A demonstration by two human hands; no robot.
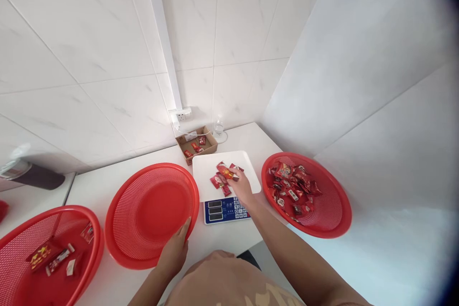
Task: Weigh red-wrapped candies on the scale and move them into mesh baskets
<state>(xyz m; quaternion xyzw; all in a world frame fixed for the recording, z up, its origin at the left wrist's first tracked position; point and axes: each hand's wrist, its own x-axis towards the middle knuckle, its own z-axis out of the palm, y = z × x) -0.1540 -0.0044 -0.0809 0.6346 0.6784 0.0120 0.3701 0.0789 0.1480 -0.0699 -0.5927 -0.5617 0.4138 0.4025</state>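
My right hand (242,187) is closed on a red-and-gold wrapped snack packet (225,170) above the white pan (204,186) of a digital scale. Several small red packets (221,184) lie on the pan, just under and beside these fingers. Below the pan, the scale's blue panel (223,211) shows, its keys partly covered by my right wrist. My left hand (174,251) grips the near right rim of a red plastic basket (152,215), which stands left of the scale with its bare bottom showing. The fingers outside that rim are partly hidden.
At right, another red basket (339,201) holds several red packets. A third basket (93,248) at lower left contains a few packages. Behind the scale are a cardboard box (183,149) with packets, a clear bottle (218,127) and a wall socket (184,114). A dark tumbler (39,175) stands far left.
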